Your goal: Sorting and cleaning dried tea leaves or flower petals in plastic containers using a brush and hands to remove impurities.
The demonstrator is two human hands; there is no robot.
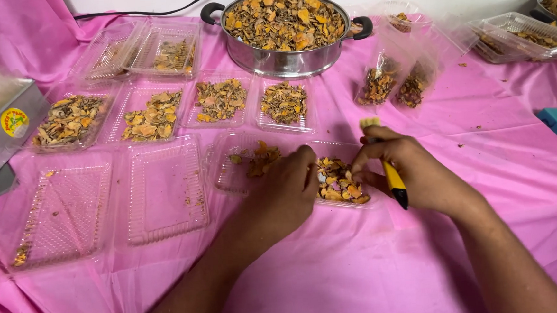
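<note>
My left hand (pixel 287 188) rests with curled fingers on a clear plastic tray (pixel 346 151) that holds dried orange and brown chips (pixel 339 184). My right hand (pixel 408 168) touches the same tray from the right and grips a yellow and black tool (pixel 394 183), whose pale tip sticks up above the fist. A second clear tray (pixel 228 172) with a few chips lies just left of my left hand.
A steel pot (pixel 285 59) heaped with chips stands at the back. Filled clear trays (pixel 220 102) line the middle row; two nearly empty ones (pixel 164 189) lie front left. Two filled bags (pixel 393 82) stand right of the pot. A grey box (pixel 0 128) sits at left.
</note>
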